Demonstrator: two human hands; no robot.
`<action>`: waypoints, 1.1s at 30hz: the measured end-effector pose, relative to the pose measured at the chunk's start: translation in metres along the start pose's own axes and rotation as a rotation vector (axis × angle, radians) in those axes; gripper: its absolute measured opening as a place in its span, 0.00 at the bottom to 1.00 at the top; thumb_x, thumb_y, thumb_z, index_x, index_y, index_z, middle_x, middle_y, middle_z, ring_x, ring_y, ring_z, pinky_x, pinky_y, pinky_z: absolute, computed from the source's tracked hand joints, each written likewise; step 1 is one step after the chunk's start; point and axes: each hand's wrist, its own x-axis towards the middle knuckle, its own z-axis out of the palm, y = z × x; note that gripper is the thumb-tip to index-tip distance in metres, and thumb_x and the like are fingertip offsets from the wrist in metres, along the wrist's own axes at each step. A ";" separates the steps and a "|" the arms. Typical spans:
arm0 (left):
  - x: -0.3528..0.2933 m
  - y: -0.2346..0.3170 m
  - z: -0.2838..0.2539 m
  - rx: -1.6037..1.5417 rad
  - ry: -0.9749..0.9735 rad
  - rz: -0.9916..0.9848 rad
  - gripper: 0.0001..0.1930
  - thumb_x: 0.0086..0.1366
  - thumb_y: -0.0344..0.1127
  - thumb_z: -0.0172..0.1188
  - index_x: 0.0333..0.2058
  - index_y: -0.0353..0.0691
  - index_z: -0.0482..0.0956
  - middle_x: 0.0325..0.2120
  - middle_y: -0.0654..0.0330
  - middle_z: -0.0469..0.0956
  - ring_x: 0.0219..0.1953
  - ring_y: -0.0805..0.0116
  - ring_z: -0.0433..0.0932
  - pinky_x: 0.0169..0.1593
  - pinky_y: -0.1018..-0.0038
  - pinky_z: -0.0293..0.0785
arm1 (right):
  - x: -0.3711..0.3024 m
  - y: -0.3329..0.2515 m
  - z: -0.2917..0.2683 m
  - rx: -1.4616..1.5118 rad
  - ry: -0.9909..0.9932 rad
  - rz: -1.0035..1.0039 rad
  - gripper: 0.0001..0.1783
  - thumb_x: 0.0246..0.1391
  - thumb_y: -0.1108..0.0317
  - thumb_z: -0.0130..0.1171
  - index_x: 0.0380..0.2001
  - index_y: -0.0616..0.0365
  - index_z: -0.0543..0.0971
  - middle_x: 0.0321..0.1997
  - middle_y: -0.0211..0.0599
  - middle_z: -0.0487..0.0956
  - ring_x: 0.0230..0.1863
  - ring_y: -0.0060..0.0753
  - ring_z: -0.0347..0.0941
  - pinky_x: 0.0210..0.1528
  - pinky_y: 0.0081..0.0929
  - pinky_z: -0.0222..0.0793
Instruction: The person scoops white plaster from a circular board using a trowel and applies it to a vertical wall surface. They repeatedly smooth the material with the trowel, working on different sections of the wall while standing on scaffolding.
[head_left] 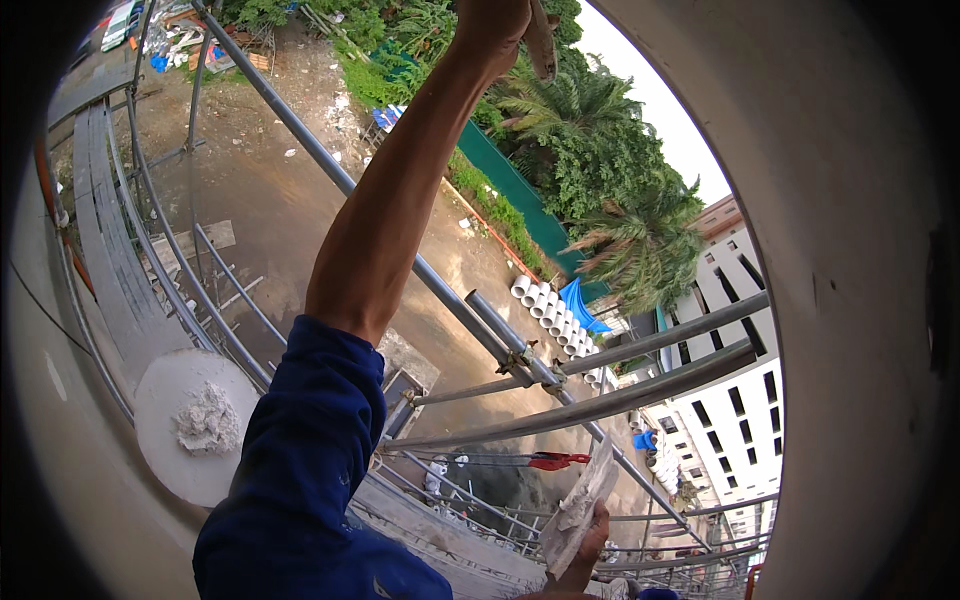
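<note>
My left arm, in a dark blue sleeve, stretches up to the top edge. There my left hand (495, 28) is closed on a narrow, pale, plaster-smeared tool (541, 50); its kind is cut off by the frame. Low on the right, my right hand (592, 540) grips a flat plastering board (578, 510) coated with whitish plaster, its fingers along one edge. At the left, beside my sleeve, a round white disc (165, 455) carries a lumpy heap of wet white plaster (208, 418).
Scaffold tubes (470, 315) cross the middle, joined by a coupler (530, 365). Grey planks (105, 220) run along the left. A pale curved wall (850, 250) bounds the right. A red object (558, 460) hangs near the board. Far below lie muddy ground and concrete pipes (550, 310).
</note>
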 end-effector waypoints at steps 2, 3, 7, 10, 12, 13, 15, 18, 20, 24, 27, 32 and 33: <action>-0.011 -0.010 0.020 -0.105 0.047 0.147 0.09 0.66 0.26 0.54 0.44 0.39 0.76 0.19 0.63 0.74 0.17 0.73 0.72 0.24 0.72 0.74 | 0.003 -0.003 -0.026 0.071 0.002 0.041 0.23 0.63 0.55 0.50 0.52 0.62 0.74 0.42 0.43 0.81 0.42 0.40 0.78 0.48 0.38 0.75; -0.029 -0.013 0.027 -0.014 0.109 0.014 0.11 0.65 0.26 0.55 0.46 0.39 0.76 0.21 0.63 0.75 0.18 0.74 0.73 0.25 0.73 0.75 | 0.005 -0.003 -0.043 0.068 0.022 0.012 0.23 0.63 0.56 0.50 0.53 0.62 0.74 0.43 0.43 0.81 0.43 0.41 0.78 0.49 0.38 0.75; -0.113 -0.040 0.088 0.183 -0.012 0.131 0.14 0.65 0.27 0.54 0.49 0.36 0.75 0.26 0.61 0.76 0.22 0.73 0.75 0.28 0.73 0.76 | 0.005 0.006 -0.068 0.135 0.048 -0.012 0.24 0.63 0.57 0.49 0.56 0.62 0.71 0.47 0.45 0.79 0.45 0.43 0.77 0.52 0.40 0.74; -0.161 -0.080 0.138 0.474 0.039 0.579 0.24 0.62 0.24 0.52 0.58 0.38 0.67 0.45 0.48 0.68 0.43 0.58 0.72 0.44 0.65 0.74 | 0.007 0.006 -0.096 0.120 0.045 -0.047 0.24 0.63 0.57 0.48 0.56 0.62 0.71 0.48 0.45 0.79 0.46 0.43 0.77 0.52 0.41 0.74; -0.226 -0.090 0.180 0.221 -0.038 0.366 0.37 0.59 0.17 0.47 0.69 0.43 0.58 0.66 0.35 0.49 0.66 0.40 0.58 0.62 0.56 0.65 | -0.007 0.001 -0.123 0.099 0.064 -0.057 0.28 0.63 0.57 0.49 0.62 0.61 0.66 0.56 0.46 0.74 0.54 0.46 0.72 0.60 0.42 0.67; -0.251 -0.092 0.201 0.095 -0.086 0.344 0.40 0.57 0.15 0.46 0.70 0.46 0.56 0.69 0.35 0.39 0.70 0.35 0.48 0.66 0.54 0.59 | -0.009 0.004 -0.132 0.103 0.057 -0.051 0.31 0.63 0.57 0.49 0.65 0.61 0.64 0.60 0.46 0.72 0.58 0.47 0.70 0.64 0.43 0.63; -0.285 -0.086 0.235 0.079 -0.023 0.395 0.41 0.55 0.14 0.46 0.69 0.49 0.59 0.69 0.35 0.39 0.70 0.30 0.46 0.67 0.52 0.56 | -0.019 -0.002 -0.114 0.135 0.138 -0.064 0.25 0.64 0.56 0.48 0.58 0.61 0.69 0.50 0.44 0.77 0.48 0.43 0.75 0.54 0.40 0.70; -0.330 -0.086 0.242 0.006 -0.187 0.194 0.42 0.53 0.13 0.47 0.67 0.54 0.63 0.70 0.36 0.38 0.69 0.27 0.47 0.66 0.50 0.61 | -0.026 -0.017 -0.089 0.126 0.149 -0.101 0.22 0.64 0.55 0.48 0.52 0.61 0.73 0.42 0.41 0.80 0.41 0.40 0.77 0.49 0.36 0.74; -0.372 -0.081 0.219 0.072 -0.417 0.120 0.40 0.52 0.13 0.51 0.62 0.59 0.71 0.69 0.40 0.46 0.67 0.32 0.57 0.62 0.50 0.69 | -0.024 -0.029 -0.086 0.117 0.152 -0.123 0.21 0.64 0.55 0.49 0.46 0.62 0.75 0.37 0.37 0.79 0.38 0.36 0.77 0.40 0.33 0.75; -0.426 -0.043 0.131 -0.047 -1.189 -0.268 0.40 0.56 0.18 0.59 0.59 0.78 0.71 0.69 0.54 0.55 0.65 0.46 0.65 0.58 0.56 0.77 | -0.007 -0.054 -0.104 0.321 -0.279 0.115 0.19 0.66 0.56 0.48 0.45 0.63 0.75 0.34 0.38 0.78 0.30 0.32 0.76 0.25 0.27 0.75; -0.448 -0.021 0.058 0.161 -1.338 -0.175 0.39 0.61 0.24 0.60 0.61 0.85 0.66 0.69 0.52 0.57 0.58 0.47 0.74 0.47 0.62 0.80 | 0.012 -0.043 -0.062 0.237 -0.114 -0.020 0.17 0.66 0.56 0.48 0.44 0.61 0.74 0.36 0.41 0.79 0.32 0.31 0.78 0.26 0.26 0.76; -0.377 -0.026 -0.044 0.567 -1.176 -0.405 0.36 0.58 0.21 0.57 0.61 0.71 0.72 0.64 0.47 0.63 0.62 0.48 0.69 0.49 0.63 0.79 | 0.005 -0.065 -0.028 0.677 -0.480 0.080 0.16 0.67 0.58 0.47 0.41 0.63 0.68 0.40 0.48 0.82 0.31 0.37 0.81 0.19 0.22 0.69; -0.347 -0.036 -0.043 0.485 -0.892 -0.235 0.32 0.59 0.21 0.57 0.62 0.53 0.71 0.63 0.46 0.65 0.64 0.49 0.67 0.50 0.66 0.78 | 0.009 -0.066 -0.025 0.695 -0.518 0.083 0.16 0.68 0.58 0.47 0.42 0.63 0.68 0.39 0.49 0.82 0.33 0.37 0.82 0.19 0.22 0.69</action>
